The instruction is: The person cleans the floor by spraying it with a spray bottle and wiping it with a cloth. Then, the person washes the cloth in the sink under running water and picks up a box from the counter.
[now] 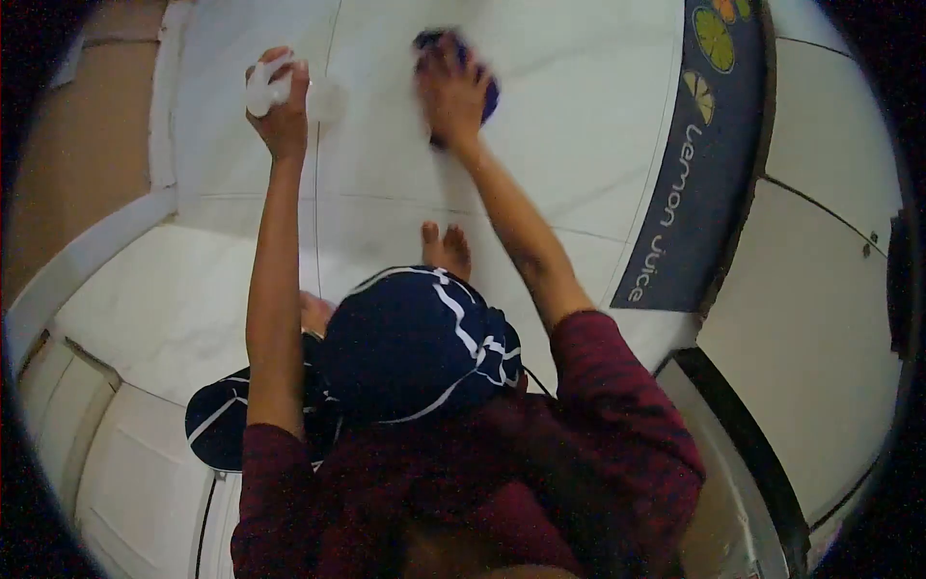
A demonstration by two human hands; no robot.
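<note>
My left hand (280, 121) is closed around a white, rounded plastic object (267, 92), held over the tiled floor at the upper left. Its exact kind does not show, since the fingers cover part of it. My right hand (451, 95), slightly blurred, presses a dark blue cloth (491, 99) against the white floor tiles (569, 106). The cloth shows around the fingers and below the palm.
A dark grey mat (675, 193) with "lemon juice" lettering and citrus pictures lies to the right. Along the left runs a white raised edge (164, 106) beside a brown panel (106, 125). My bare foot (449, 251) is between my arms. A black-edged clear container (719, 463) stands lower right.
</note>
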